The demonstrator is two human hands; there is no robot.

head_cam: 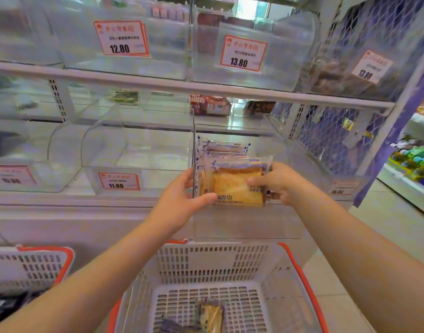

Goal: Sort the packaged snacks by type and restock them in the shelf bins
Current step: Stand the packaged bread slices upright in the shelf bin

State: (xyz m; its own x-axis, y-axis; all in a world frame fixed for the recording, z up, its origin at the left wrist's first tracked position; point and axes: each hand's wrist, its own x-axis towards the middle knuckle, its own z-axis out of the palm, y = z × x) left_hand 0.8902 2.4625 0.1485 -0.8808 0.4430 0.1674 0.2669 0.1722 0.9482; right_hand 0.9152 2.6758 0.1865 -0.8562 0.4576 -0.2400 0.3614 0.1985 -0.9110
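We've got the bread pack (237, 183) mid-frame, left hand (182, 195) and right hand (276, 183) both pinching its edges, probably to stand it upright against the matching packs (224, 149) in the clear bin (230, 227).

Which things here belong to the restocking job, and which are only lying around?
Job:
- bread packet, held by left hand and right hand
- clear bin with stacked packets
- basket with leftover packets

Not involved:
- price tags
- second basket
- red boxes
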